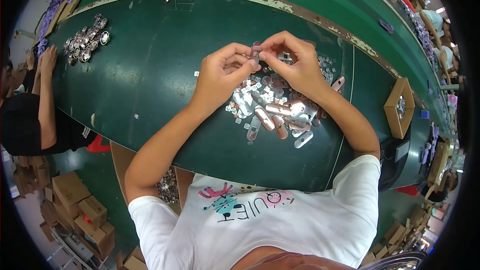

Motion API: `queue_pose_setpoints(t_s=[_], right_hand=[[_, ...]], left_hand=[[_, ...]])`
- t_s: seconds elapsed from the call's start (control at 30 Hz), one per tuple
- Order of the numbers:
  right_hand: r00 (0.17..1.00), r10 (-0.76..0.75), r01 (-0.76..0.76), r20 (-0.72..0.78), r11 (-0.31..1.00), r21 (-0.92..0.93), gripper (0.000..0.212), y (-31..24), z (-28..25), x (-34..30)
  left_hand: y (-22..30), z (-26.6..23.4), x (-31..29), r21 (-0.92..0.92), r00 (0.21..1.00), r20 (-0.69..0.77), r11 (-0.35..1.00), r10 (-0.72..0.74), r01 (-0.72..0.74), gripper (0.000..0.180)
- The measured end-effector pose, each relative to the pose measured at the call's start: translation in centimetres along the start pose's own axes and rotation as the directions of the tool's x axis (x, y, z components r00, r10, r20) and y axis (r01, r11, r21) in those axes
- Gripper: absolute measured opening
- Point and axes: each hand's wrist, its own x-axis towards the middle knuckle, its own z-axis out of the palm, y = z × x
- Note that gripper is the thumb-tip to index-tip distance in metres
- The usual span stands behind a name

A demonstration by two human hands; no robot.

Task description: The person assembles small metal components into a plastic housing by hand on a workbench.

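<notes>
At the right of the frame, an open cardboard tray on the green bench holds small metallic parts. At lower left, below the bench edge, a cardboard box holds many small pieces. A loose heap of oblong metal plates and small clear bits spreads right of center, partly hidden by the right hand. Shiny round parts are piled at upper left, near another person's hands. Just above center, the left hand and right hand, wrists raised, both pinch one small dark oblong piece between fingertips.
</notes>
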Motion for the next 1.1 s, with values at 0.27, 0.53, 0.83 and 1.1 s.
queue_pose_setpoints(t_s=[0.27, 0.53, 0.83, 1.1], right_hand=[[0.991, -0.129, 0.131, 0.022, 0.984, -0.123, 0.011, -0.1, -0.1, -0.1], [0.982, 0.145, -0.123, -0.118, 0.976, 0.182, 0.008, 0.0, -2.1, 3.5], [0.921, -0.231, 0.344, 0.315, 0.098, -0.934, 0.041, 15.4, -5.9, 17.0], [0.947, 0.011, 0.023, -0.322, 0.995, 0.101, 0.034, 5.5, -3.7, 10.0]], left_hand=[[0.2, -0.1, 0.0, 0.118, 0.995, 0.088, 0.993, -0.037, 0.026, 0.022], [0.9, -0.1, -0.5, -0.079, 0.993, 0.086, 0.994, -0.076, 0.082, 0.016], [0.3, 0.4, 0.1, -0.067, 0.986, 0.124, 0.990, -0.113, 0.122, 0.014], [1.8, -0.1, -0.4, -0.104, 0.977, 0.072, 0.973, -0.200, 0.207, 0.017]])
